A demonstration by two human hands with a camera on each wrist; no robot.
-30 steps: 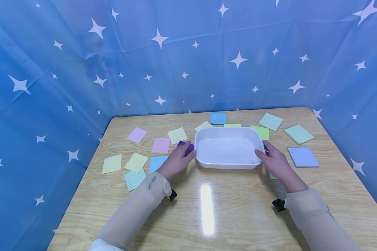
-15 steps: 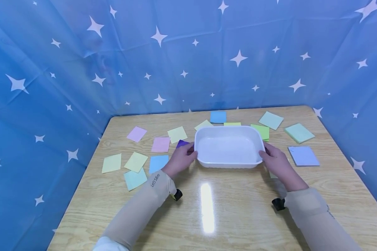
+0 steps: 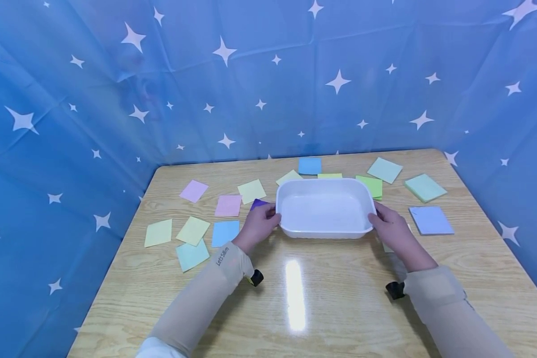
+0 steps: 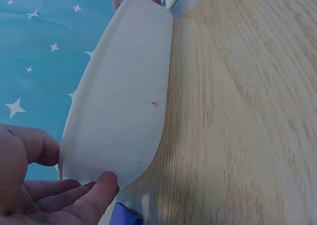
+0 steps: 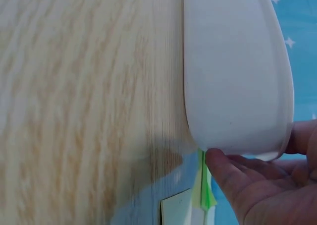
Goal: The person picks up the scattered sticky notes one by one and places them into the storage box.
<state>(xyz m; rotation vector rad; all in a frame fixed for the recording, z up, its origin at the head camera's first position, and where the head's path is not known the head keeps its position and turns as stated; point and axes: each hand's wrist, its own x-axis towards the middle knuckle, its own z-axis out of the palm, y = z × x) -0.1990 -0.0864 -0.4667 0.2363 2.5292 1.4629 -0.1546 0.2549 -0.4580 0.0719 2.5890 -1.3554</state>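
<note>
A white rectangular plastic basin (image 3: 325,206) with rounded corners stands mid-table, nothing seen inside it. At its left end my left hand (image 3: 258,227) grips the rim; in the left wrist view, fingers (image 4: 101,188) curl against the basin's outer wall. My right hand (image 3: 396,233) holds the opposite end, and the right wrist view shows its fingers (image 5: 228,173) bent around the corner below the rim. Whether the basin's base touches the table is hard to tell. Next to my left hand lies a dark purple sticky-note pad (image 3: 258,203), partly covered.
Several sticky-note pads lie around the wooden table (image 3: 340,298): pink (image 3: 228,205), blue (image 3: 225,233) and yellow (image 3: 193,230) on the left, green (image 3: 370,186), mint (image 3: 425,187) and periwinkle (image 3: 431,220) on the right. A starry blue curtain (image 3: 268,99) surrounds it.
My left hand has shifted right, off the purple pad, and taken hold of the basin's left end. My right thumb has slid outward at the rim. The basin has hardly moved.
</note>
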